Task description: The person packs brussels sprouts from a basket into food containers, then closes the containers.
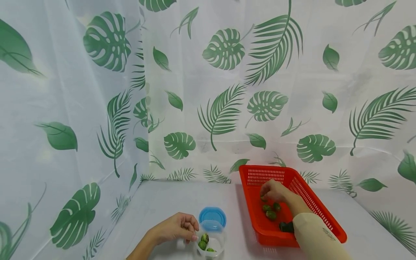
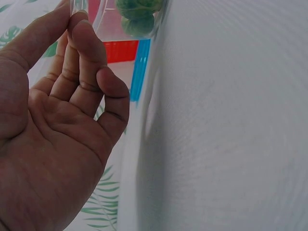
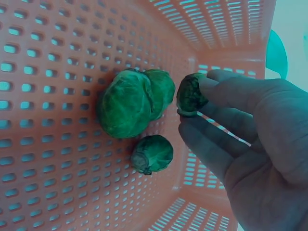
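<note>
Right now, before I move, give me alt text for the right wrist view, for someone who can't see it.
A right hand pinches a Brussels sprout inside a perforated red plastic basket. Three more Brussels sprouts lie close together in the basket, beside the fingertips.

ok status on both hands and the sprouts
Right hand pinching sprout in basket. Left hand holding tub, three sprouts inside. Nothing visibly in the way.
</note>
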`<state>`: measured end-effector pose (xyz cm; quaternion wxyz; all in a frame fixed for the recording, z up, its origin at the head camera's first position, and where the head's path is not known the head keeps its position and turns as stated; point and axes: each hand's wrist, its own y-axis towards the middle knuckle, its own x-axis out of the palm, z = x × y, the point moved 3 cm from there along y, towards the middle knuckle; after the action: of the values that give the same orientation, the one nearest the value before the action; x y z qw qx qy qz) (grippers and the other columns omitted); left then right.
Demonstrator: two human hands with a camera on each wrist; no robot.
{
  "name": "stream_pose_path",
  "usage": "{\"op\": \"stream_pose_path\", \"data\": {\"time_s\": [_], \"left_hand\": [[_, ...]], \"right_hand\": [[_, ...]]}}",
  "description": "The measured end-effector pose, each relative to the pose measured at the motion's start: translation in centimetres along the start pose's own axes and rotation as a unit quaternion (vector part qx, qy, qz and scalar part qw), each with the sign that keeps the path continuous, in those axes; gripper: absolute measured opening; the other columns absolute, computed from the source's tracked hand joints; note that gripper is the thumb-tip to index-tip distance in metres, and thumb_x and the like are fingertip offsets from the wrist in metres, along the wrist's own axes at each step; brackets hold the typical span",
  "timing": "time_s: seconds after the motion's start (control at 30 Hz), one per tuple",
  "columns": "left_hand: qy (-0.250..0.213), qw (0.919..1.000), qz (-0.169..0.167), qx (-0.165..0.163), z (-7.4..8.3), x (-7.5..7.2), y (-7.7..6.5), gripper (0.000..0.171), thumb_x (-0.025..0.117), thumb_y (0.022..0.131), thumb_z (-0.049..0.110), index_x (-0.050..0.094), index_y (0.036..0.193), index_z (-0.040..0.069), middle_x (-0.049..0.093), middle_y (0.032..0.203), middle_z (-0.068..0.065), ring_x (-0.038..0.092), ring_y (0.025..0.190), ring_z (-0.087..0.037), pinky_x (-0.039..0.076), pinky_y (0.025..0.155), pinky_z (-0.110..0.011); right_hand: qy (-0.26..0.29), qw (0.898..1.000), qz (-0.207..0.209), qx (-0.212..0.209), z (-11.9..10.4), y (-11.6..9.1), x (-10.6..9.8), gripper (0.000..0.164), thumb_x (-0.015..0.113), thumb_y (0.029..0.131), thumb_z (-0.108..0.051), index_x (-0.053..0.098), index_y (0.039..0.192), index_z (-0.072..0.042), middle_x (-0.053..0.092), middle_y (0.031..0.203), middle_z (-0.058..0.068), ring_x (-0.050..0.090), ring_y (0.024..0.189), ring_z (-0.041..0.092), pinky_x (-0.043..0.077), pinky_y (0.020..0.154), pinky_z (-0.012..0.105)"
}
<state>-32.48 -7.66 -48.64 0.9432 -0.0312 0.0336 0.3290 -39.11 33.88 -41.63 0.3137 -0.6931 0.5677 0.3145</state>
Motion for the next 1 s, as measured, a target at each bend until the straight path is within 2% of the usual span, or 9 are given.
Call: {"op": "stream_pose_path", "data": {"time_s": [0.2,0.37,0.53,0.63,1.0], "left_hand": [[0.000,1.0000,0.004,-0.003,0.1,0.0,-0.1,0.027,0.077,0.092,0.007,0.064,0.112,-0.006,0.072,0.081,0.004,0.063,0.069,-0.007,0.052,0.066,-0.025],[0.001,1.0000,0.002,-0.006,0.1,0.0,0.0,0.023,0.077,0.092,0.007,0.066,0.111,-0.001,0.072,0.082,0.005,0.064,0.070,-0.006,0.052,0.067,-0.024],[0.003,1.0000,0.002,-0.005,0.0,-0.1,0.1,0.021,0.078,0.092,0.008,0.067,0.109,0.002,0.073,0.082,0.005,0.064,0.070,-0.006,0.052,0.067,-0.023],[0.000,1.0000,0.001,-0.007,-0.1,-0.1,0.1,0.020,0.078,0.092,0.009,0.067,0.108,0.004,0.073,0.082,0.006,0.064,0.070,-0.005,0.052,0.067,-0.023],[-0.003,1.0000,-0.004,-0.002,-0.2,-0.1,0.1,0.022,0.079,0.091,0.009,0.067,0.109,0.004,0.072,0.082,0.007,0.064,0.071,-0.005,0.053,0.069,-0.024]], "right_hand": [[0.012,1.000,-0.005,-0.012,0.1,0.4,0.1,0.015,0.074,0.092,-0.002,0.078,0.106,-0.003,0.076,0.095,0.008,0.070,0.086,0.025,0.062,0.084,0.047],[0.014,1.000,0.009,-0.010,0.4,0.7,0.0,0.016,0.076,0.092,-0.005,0.079,0.107,-0.007,0.077,0.096,0.006,0.071,0.086,0.025,0.062,0.085,0.045],[0.033,0.999,0.024,-0.024,0.2,0.7,-0.2,0.015,0.077,0.092,-0.008,0.081,0.107,-0.011,0.077,0.097,0.005,0.071,0.087,0.027,0.062,0.085,0.045],[0.048,0.998,0.023,-0.044,0.0,0.6,-0.3,0.016,0.076,0.093,-0.008,0.080,0.108,-0.008,0.078,0.099,0.008,0.071,0.089,0.029,0.062,0.087,0.047],[0.049,0.994,0.053,-0.080,-0.8,0.7,-0.6,0.019,0.077,0.094,-0.013,0.080,0.113,-0.009,0.078,0.102,0.007,0.070,0.092,0.033,0.061,0.085,0.046]]}}
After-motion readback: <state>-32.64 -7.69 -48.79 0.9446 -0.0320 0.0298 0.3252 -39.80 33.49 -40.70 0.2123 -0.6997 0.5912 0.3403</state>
